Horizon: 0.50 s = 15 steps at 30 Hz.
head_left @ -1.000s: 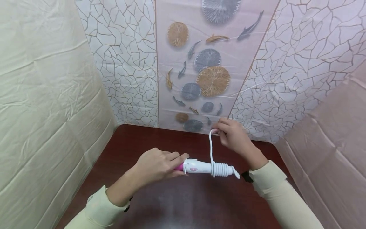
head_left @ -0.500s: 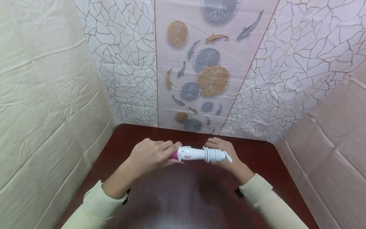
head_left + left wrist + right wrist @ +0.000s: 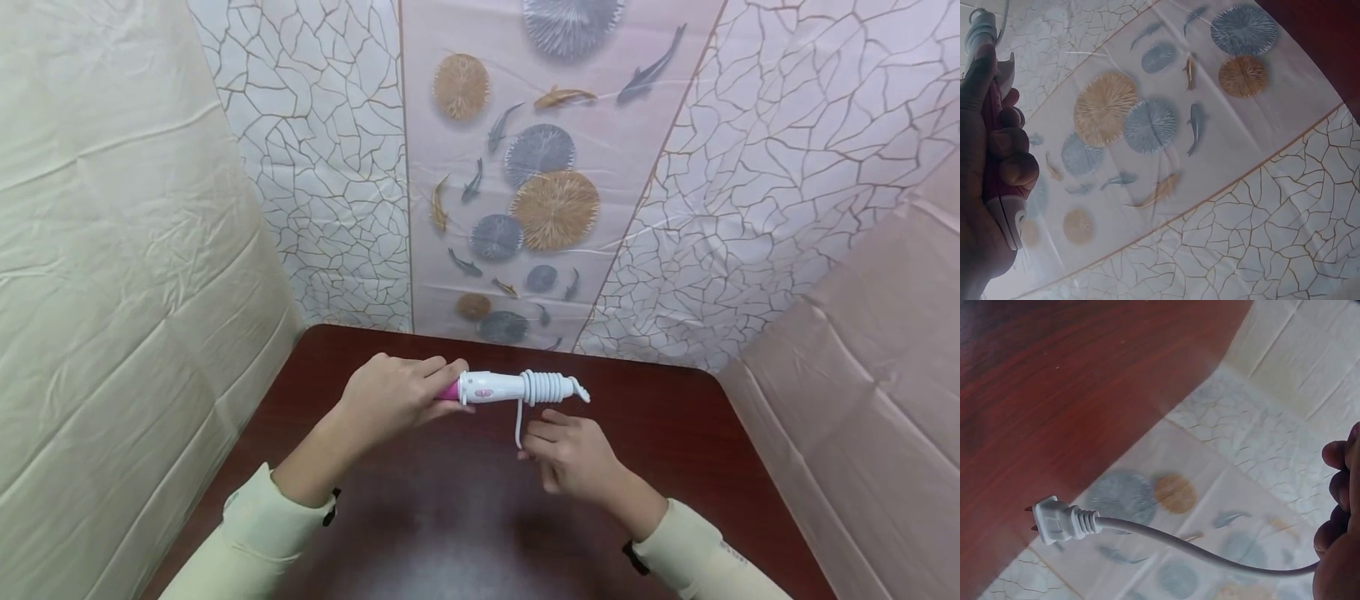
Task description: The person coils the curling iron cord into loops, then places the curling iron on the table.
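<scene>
My left hand (image 3: 390, 400) grips the pink plates end of a pink and white hair straightener (image 3: 491, 388), held level above the table. In the left wrist view my fingers curl round its pink body (image 3: 992, 159), and a white tip shows below them. White cord coils (image 3: 546, 387) wrap the far part of the handle. From the coils a length of cord (image 3: 518, 423) drops to my right hand (image 3: 573, 457), which holds it below the handle. The right wrist view shows the cord's free end with a white two-pin plug (image 3: 1054, 520) hanging past the hand.
A dark red-brown table (image 3: 360, 517) with a glossy surface lies beneath. Behind it hangs a cloth (image 3: 547, 275) printed with fish and round shapes. Pale quilted cloth walls (image 3: 172, 317) close in the left and right sides.
My right hand has carried the cord from above the handle, round behind it, to below and in front. The left hand has moved the straightener slightly up and left.
</scene>
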Available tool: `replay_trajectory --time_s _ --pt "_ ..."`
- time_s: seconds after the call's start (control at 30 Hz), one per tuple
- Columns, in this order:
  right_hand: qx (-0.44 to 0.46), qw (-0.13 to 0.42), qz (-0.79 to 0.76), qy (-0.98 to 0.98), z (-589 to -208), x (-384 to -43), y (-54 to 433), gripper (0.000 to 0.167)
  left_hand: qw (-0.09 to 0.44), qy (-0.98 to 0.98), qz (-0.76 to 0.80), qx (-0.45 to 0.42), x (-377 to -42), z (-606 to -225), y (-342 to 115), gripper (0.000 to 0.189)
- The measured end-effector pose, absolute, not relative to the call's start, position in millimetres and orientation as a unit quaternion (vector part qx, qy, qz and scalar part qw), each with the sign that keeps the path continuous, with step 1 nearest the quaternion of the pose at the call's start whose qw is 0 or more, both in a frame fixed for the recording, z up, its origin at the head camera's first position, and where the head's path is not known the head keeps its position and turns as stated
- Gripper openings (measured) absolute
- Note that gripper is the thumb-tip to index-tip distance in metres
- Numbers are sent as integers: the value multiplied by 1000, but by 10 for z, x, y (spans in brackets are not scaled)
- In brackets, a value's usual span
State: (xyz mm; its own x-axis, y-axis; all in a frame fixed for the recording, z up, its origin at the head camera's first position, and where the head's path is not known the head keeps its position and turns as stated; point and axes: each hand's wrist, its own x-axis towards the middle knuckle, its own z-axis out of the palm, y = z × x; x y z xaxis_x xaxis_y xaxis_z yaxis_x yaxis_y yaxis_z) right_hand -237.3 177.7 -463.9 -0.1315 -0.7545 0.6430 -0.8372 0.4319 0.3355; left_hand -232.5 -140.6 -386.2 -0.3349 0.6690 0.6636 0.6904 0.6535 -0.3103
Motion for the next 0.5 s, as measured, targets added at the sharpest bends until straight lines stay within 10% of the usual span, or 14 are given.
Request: replay_trajectory --time_s 0.5 --pt "591 467 16 -658 -3961 -1923 1691 29 358 -837 -44 -411 -2347 -3921 -1396 52"
